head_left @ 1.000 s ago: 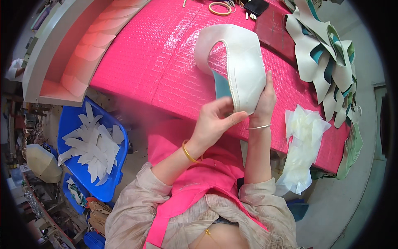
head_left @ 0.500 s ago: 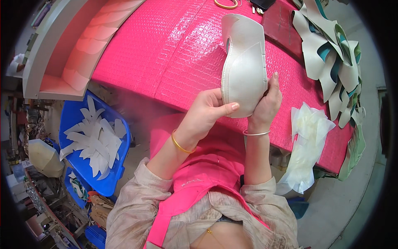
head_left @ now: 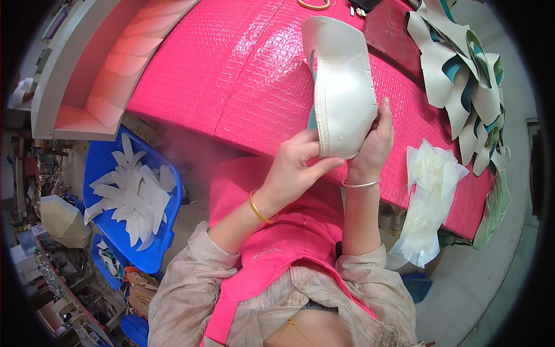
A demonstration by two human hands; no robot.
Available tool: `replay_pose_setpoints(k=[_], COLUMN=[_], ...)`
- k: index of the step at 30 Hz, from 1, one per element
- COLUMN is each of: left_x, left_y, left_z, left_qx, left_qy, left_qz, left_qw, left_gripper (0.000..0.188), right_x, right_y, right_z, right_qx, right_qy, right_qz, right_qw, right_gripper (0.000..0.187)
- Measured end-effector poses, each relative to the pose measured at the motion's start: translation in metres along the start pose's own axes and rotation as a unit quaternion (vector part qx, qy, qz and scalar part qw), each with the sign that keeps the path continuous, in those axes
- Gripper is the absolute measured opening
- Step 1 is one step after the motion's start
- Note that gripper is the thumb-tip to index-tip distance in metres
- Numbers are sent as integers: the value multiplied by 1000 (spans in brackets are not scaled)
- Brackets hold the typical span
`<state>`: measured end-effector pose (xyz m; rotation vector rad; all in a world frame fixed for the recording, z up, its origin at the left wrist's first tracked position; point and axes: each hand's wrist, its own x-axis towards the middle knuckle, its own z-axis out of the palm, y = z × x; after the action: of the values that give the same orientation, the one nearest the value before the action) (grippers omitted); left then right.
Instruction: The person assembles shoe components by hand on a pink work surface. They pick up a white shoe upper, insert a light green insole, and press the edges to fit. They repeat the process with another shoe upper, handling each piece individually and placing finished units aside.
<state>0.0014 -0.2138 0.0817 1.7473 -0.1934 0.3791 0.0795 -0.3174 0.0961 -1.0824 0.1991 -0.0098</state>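
Fingers of your left hand (head_left: pixel 291 169) pinch the near end of the white piece (head_left: pixel 347 87) above the pink table (head_left: pixel 219 75); your right hand (head_left: pixel 372 149) cups its right side, how tightly you can't tell. Best hold lightly, without creasing the seam (head_left: pixel 321 110). Its long axis points away from you, leaning slightly left.

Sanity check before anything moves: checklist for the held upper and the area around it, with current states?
1. Left hand gripping white shoe upper at its lower end: ok.
2. Right hand supporting its right side: ok.
3. Teal lining lying smooth: cannot tell, mostly hidden.
4. Pile of uppers apart from the held one: ok.
5. Translucent sheets fully on the pink-covered table: not ok, they overhang its edge.
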Motion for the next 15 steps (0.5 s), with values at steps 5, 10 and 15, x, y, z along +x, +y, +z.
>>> replay_pose_setpoints(k=[5, 10, 15], left_x=[4, 6, 31], left_y=[2, -6, -3], left_z=[14, 13, -29], left_qx=[-7, -136, -441], left_qy=[45, 9, 1], left_qz=[9, -91, -209], left_qw=[999, 987, 873], left_gripper=[18, 16, 30], right_x=[0, 42, 29], right_y=[12, 13, 1], right_z=[6, -21, -14], right_qx=[-132, -31, -7], right_qy=[-23, -149, -291], right_qz=[-125, 65, 127], right_qw=[983, 986, 948], right_gripper=[52, 46, 42])
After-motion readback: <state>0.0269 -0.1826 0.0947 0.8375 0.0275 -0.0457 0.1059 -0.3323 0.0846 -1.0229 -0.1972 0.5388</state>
